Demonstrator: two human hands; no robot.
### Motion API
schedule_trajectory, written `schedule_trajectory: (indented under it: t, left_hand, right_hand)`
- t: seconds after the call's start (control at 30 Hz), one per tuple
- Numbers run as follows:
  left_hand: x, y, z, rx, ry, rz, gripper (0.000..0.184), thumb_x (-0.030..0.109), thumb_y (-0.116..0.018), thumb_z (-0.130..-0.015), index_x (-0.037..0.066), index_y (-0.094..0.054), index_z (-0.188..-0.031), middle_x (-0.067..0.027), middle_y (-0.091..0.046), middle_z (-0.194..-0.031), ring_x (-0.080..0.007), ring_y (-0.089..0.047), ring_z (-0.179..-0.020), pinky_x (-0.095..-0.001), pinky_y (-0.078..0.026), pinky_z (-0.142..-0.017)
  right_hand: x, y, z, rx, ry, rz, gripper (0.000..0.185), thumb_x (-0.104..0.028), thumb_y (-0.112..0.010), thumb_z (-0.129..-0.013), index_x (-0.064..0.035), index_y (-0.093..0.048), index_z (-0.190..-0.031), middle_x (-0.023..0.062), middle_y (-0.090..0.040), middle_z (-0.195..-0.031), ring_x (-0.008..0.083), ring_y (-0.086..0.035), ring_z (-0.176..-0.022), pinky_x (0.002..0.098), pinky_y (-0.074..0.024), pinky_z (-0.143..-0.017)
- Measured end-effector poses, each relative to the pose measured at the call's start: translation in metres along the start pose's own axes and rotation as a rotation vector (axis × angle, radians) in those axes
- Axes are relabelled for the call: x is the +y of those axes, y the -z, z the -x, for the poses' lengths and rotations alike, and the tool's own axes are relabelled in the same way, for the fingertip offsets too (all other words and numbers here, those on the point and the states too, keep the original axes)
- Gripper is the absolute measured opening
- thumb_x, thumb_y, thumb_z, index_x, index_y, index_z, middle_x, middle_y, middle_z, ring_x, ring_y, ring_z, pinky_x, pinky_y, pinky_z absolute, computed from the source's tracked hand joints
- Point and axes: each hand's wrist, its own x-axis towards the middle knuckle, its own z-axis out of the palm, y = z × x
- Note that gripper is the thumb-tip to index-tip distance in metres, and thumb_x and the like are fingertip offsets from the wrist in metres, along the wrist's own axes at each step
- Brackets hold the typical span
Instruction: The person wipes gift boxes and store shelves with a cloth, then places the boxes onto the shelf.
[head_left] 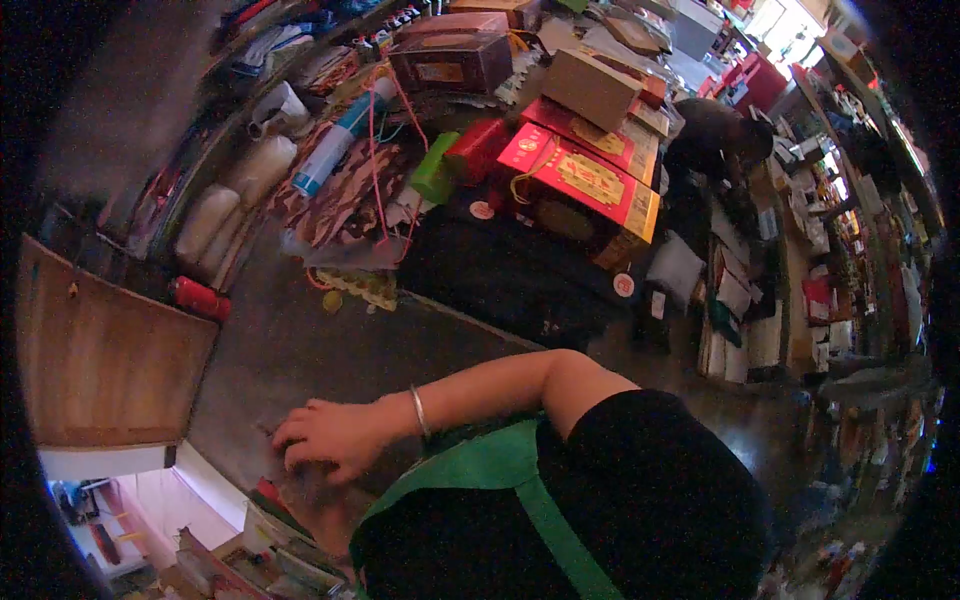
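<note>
My right hand point(335, 437), with a silver bracelet point(420, 411) at its wrist, reaches across in front of my body over the dark brown surface point(300, 350). Its fingers are bent inward, and what they hold is too small to make out. Just below it is my left hand point(325, 508), blurred and in shadow, with its fingers hidden. A small red object point(268, 490) shows beside the hands. I wear a black shirt and a green apron point(480, 460).
Red and gold gift boxes point(580, 180), a cardboard box point(590, 88) and black cloth point(500, 265) lie ahead. Camouflage cloth point(350, 190) and a blue-white roll point(335, 145) are further left. A wooden panel point(110, 350) stands at left. A person in dark clothes point(715, 135) bends near right-hand shelves.
</note>
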Motion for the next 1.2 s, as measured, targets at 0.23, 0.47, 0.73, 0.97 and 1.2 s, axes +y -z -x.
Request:
schedule_trajectory:
  t: [0.23,0.47,0.73,0.97,1.2]
  left_hand:
    - [0.024,0.029,-0.017,0.219,-0.019,0.131,0.059,0.046,-0.03,-0.096,0.009,-0.028,-0.142,-0.0094,-0.034,-0.141,-0.027,-0.034,-0.129,-0.0432,-0.028,-0.106]
    - [0.039,0.048,-0.082,0.136,-0.19,0.021,0.07,0.059,-0.037,-0.089,0.009,-0.035,-0.137,-0.0102,-0.041,-0.136,-0.0286,-0.04,-0.123,-0.0464,-0.035,-0.101]
    - [0.112,0.016,-0.207,0.238,0.128,0.209,0.063,0.055,-0.033,-0.093,0.008,-0.038,-0.135,-0.009,-0.039,-0.138,-0.0262,-0.04,-0.124,-0.0417,-0.034,-0.102]
    - [0.17,-0.014,-0.324,0.277,0.073,0.034,0.063,0.053,-0.036,-0.093,0.007,-0.037,-0.136,-0.0113,-0.038,-0.139,-0.0271,-0.037,-0.127,-0.0446,-0.033,-0.105]
    - [0.186,-0.046,-0.44,0.017,0.092,-0.123,0.058,0.048,-0.035,-0.094,0.007,-0.04,-0.134,-0.0126,-0.044,-0.133,-0.0277,-0.043,-0.123,-0.0439,-0.033,-0.104]
  right_hand:
    - [0.019,-0.031,-0.042,-0.038,0.098,0.101,0.05,-0.022,-0.068,-0.068,-0.0179,-0.056,-0.117,0.0113,-0.048,-0.122,0.031,-0.043,-0.115,0.0479,-0.0354,-0.091]
    - [0.085,-0.033,-0.092,-0.001,-0.068,-0.073,0.056,-0.015,-0.066,-0.067,-0.0133,-0.052,-0.121,0.0135,-0.05,-0.118,0.033,-0.048,-0.107,0.0433,-0.0428,-0.089]
    - [0.186,-0.014,-0.187,0.014,-0.008,-0.126,0.065,-0.014,-0.068,-0.066,-0.0111,-0.046,-0.127,0.0184,-0.049,-0.117,0.0349,-0.048,-0.108,0.0423,-0.0399,-0.093]
    - [0.267,0.017,-0.275,0.099,-0.027,-0.234,0.07,-0.013,-0.07,-0.062,-0.0061,-0.044,-0.127,0.0174,-0.05,-0.118,0.0335,-0.047,-0.11,0.044,-0.0382,-0.093]
    - [0.343,0.038,-0.309,0.201,-0.001,-0.068,0.057,-0.017,-0.072,-0.063,-0.0129,-0.055,-0.117,0.0109,-0.051,-0.122,0.0306,-0.045,-0.113,0.0445,-0.0372,-0.092]
